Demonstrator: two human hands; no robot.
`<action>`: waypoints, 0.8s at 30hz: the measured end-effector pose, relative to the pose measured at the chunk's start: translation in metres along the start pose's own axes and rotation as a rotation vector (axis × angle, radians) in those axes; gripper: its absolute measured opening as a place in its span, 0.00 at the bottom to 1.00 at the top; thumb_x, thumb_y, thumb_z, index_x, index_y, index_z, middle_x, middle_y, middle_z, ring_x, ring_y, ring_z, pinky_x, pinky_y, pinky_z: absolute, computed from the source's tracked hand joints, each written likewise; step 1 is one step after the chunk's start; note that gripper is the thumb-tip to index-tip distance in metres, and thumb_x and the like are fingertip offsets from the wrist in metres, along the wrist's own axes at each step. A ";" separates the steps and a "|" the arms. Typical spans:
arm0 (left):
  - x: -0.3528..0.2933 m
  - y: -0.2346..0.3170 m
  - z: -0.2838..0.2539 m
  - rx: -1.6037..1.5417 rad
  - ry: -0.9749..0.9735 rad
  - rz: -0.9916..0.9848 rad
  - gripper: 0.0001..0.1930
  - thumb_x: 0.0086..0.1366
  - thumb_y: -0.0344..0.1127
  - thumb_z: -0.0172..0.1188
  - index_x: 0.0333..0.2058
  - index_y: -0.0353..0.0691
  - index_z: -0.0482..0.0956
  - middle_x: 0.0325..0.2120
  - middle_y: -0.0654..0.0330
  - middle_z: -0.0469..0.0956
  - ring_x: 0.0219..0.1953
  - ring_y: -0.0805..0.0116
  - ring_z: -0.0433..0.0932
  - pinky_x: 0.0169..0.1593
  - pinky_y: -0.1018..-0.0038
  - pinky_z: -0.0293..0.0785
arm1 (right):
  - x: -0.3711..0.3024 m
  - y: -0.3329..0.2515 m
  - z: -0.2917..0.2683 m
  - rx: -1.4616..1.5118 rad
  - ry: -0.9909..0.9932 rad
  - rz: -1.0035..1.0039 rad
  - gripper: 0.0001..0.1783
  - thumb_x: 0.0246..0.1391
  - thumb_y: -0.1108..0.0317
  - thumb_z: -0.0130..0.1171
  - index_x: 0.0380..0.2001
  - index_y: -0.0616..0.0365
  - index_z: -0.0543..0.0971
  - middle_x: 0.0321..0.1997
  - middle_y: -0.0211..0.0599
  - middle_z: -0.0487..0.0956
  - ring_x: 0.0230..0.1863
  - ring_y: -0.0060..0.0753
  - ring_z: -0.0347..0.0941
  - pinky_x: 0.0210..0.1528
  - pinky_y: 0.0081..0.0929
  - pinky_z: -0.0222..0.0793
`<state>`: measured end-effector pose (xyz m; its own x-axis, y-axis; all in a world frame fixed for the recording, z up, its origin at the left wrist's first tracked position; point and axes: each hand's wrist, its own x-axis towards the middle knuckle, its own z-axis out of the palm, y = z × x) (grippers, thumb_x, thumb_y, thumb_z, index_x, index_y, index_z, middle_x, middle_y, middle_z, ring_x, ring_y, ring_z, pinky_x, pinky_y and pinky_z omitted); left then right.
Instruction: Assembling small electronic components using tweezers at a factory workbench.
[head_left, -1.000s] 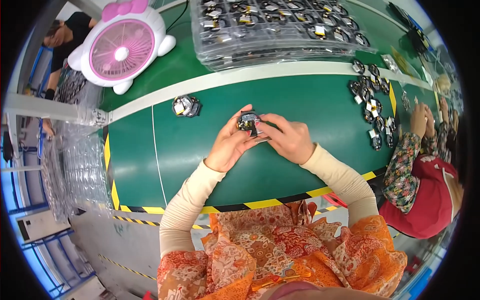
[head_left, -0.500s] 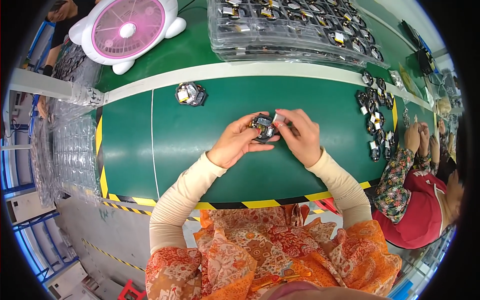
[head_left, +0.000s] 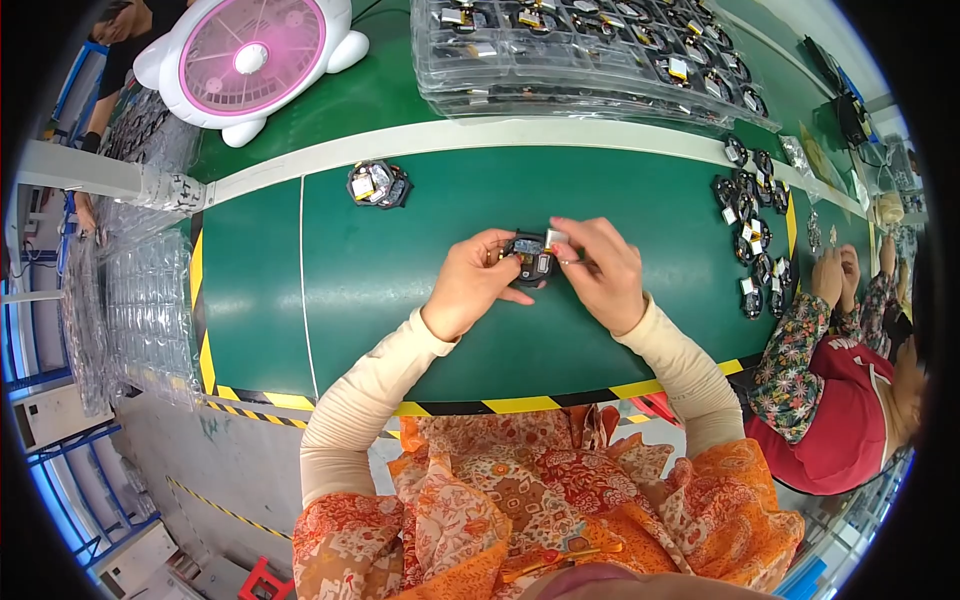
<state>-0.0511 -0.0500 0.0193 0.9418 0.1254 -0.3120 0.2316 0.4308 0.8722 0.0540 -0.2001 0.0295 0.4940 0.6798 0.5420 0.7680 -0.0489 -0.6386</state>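
My left hand [head_left: 468, 284] grips a black round electronic housing [head_left: 530, 259] by its left side, with circuit parts showing inside. The thumb lies over the near edge of the housing. At its upper right, my right hand [head_left: 606, 272] pinches a small silvery battery pack [head_left: 556, 238] between thumb and fingers, right beside the housing. Whether a lead joins the two is too small to tell. Another assembled black unit with a pale block [head_left: 379, 184] rests on the green mat, up and to the left of my hands.
Clear plastic trays [head_left: 590, 65] of similar units are stacked beyond the white rail [head_left: 480, 134], beside a white and pink fan [head_left: 252, 60]. Loose units [head_left: 750, 238] cluster at the right. A co-worker's hands [head_left: 836, 276] are at far right. Empty trays [head_left: 150, 310] stand left.
The left fingers have shifted on the housing, and it has turned slightly. My right hand keeps pinching the battery pack, which now stands more upright beside the housing.
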 end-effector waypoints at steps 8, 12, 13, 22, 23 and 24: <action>0.001 0.009 0.000 -0.102 0.180 -0.045 0.15 0.60 0.24 0.44 0.46 0.28 0.67 0.34 0.54 0.75 0.30 0.66 0.78 0.29 0.77 0.78 | 0.008 0.025 -0.026 0.322 0.295 0.264 0.29 0.61 0.53 0.34 0.31 0.68 0.77 0.27 0.35 0.72 0.19 0.24 0.62 0.23 0.18 0.58; 0.001 0.006 0.002 -0.178 0.227 -0.016 0.15 0.61 0.25 0.44 0.46 0.28 0.67 0.35 0.54 0.75 0.30 0.66 0.78 0.29 0.77 0.79 | -0.003 0.018 -0.028 1.068 0.194 0.572 0.27 0.61 0.53 0.37 0.35 0.69 0.75 0.35 0.44 0.73 0.26 0.29 0.70 0.29 0.20 0.68; 0.001 0.005 0.002 -0.186 0.224 -0.003 0.15 0.61 0.25 0.44 0.46 0.28 0.67 0.35 0.54 0.75 0.30 0.66 0.78 0.30 0.77 0.79 | -0.004 0.016 -0.023 1.069 0.195 0.571 0.27 0.61 0.53 0.37 0.35 0.69 0.75 0.35 0.44 0.73 0.26 0.29 0.70 0.29 0.20 0.68; 0.000 0.005 0.004 -0.165 0.194 0.006 0.15 0.61 0.24 0.44 0.46 0.27 0.67 0.35 0.53 0.75 0.31 0.66 0.78 0.34 0.76 0.79 | -0.004 0.004 -0.002 0.848 -0.092 0.559 0.10 0.54 0.77 0.49 0.37 0.70 0.75 0.41 0.48 0.73 0.37 0.37 0.75 0.39 0.24 0.74; 0.000 0.005 0.004 -0.173 0.208 0.012 0.15 0.61 0.24 0.44 0.46 0.26 0.67 0.35 0.53 0.75 0.31 0.67 0.78 0.34 0.76 0.79 | -0.004 0.004 -0.001 0.841 -0.097 0.549 0.10 0.54 0.77 0.49 0.37 0.70 0.75 0.41 0.47 0.73 0.37 0.36 0.76 0.39 0.24 0.74; 0.000 0.005 0.004 -0.173 0.209 0.012 0.15 0.61 0.24 0.44 0.46 0.26 0.67 0.35 0.53 0.75 0.31 0.67 0.78 0.34 0.76 0.79 | -0.004 0.004 -0.001 0.841 -0.097 0.550 0.10 0.54 0.77 0.49 0.37 0.70 0.75 0.41 0.47 0.73 0.37 0.36 0.76 0.39 0.24 0.74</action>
<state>-0.0487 -0.0517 0.0248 0.8693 0.3050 -0.3890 0.1592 0.5723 0.8045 0.0553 -0.2038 0.0250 0.6287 0.7769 0.0337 -0.1114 0.1329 -0.9848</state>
